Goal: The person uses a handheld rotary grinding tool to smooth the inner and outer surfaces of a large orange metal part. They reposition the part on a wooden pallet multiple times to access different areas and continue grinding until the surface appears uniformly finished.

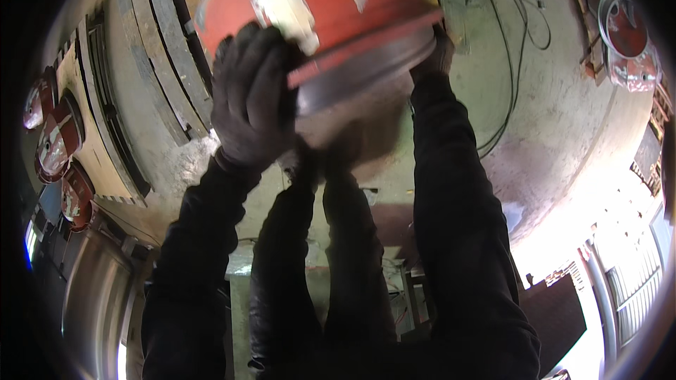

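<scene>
Both of my hands, in dark gloves, hold a large red round drum-like part (331, 7) with white patches and a grey metal rim, raised close to the camera. My left hand (250, 95) grips its left side over the rim. At the right edge of the rim is my right hand (438, 53), mostly hidden behind the part. My dark sleeves and legs fill the lower middle of the view.
Wooden pallets (151, 63) lie on the concrete floor at the left. Several red round parts (60, 144) sit at the far left, and more red parts (627, 28) at the top right. A black cable (517, 49) runs across the floor.
</scene>
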### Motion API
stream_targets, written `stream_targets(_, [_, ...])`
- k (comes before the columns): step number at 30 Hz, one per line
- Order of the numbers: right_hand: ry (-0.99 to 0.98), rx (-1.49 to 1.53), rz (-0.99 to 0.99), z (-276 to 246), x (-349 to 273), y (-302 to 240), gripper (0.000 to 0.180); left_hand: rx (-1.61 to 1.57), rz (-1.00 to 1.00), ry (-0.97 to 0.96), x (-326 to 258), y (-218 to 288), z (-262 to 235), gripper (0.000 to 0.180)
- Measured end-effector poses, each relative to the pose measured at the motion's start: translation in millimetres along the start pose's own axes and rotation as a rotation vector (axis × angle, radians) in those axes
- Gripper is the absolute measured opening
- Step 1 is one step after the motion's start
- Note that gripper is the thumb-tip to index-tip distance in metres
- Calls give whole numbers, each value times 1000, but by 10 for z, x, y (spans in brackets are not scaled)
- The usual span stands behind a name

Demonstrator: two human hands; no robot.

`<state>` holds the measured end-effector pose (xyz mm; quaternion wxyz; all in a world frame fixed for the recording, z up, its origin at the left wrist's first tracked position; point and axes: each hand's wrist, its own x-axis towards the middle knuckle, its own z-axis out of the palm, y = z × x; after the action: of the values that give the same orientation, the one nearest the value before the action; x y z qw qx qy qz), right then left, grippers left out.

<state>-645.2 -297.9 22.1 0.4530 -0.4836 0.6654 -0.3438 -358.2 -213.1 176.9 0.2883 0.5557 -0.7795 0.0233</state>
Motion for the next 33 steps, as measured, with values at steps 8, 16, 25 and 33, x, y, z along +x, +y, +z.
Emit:
stream_targets(8, [65,-300,308,-558,-885,678,37,-63,-40,-68,19,77,-86,49])
stream_targets(16, [253,-820,777,-1059,-2067,2160,83,-69,41,46,-129,-20,64,73])
stream_targets(25, [41,-899,449,-926,-2068,2746,63,53,73,4,-206,-8,14,89])
stream_targets(33, [114,-833,187,-1032,-2226,3170,48,24,161,153,-386,26,111,79])
